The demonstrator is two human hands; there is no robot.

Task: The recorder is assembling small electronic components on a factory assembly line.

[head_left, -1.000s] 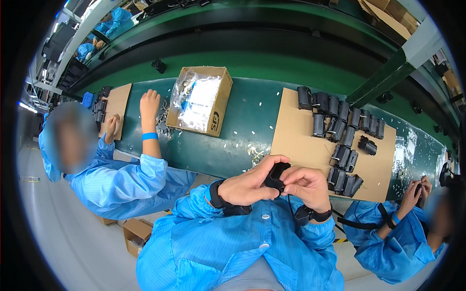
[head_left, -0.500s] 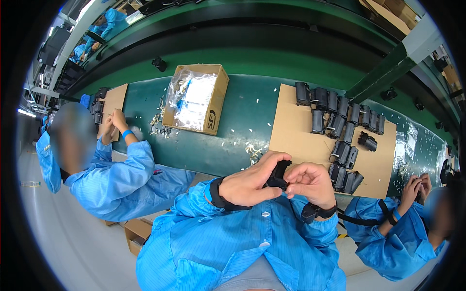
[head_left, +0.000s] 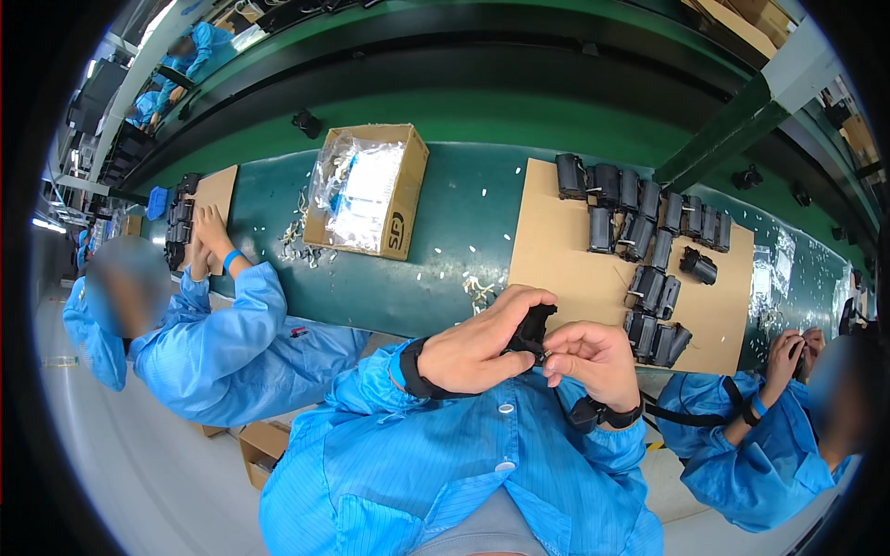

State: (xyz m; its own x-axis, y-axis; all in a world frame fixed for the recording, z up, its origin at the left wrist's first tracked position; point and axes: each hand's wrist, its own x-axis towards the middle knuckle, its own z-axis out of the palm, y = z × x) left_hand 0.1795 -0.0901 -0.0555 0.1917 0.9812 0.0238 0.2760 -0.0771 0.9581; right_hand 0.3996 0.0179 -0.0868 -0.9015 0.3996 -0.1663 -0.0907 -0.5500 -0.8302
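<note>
My left hand (head_left: 477, 347) is wrapped round a black molded plastic part (head_left: 532, 326), holding it in front of my chest. The part stands up between thumb and fingers, and much of it is hidden by them. At its lower right edge my right hand (head_left: 595, 361) is closed in a pinch, thumb against fingertips. Whatever lies in that pinch is too small to make out. To the right, similar black parts (head_left: 638, 239) lie in rows on a cardboard sheet (head_left: 554, 243) on the green table.
An open cardboard box (head_left: 408, 199) with clear plastic bags stands on the green table (head_left: 464, 185). Small white scraps (head_left: 479, 293) lie near the table's front edge. Co-workers in blue smocks sit left (head_left: 218, 324) and right (head_left: 742, 463). A green post (head_left: 718, 130) rises behind the sheet.
My right fingertips have shifted slightly at the lower edge of the black part, while my left hand keeps its hold. The left co-worker's hands have moved and now lie close together over their cardboard.
</note>
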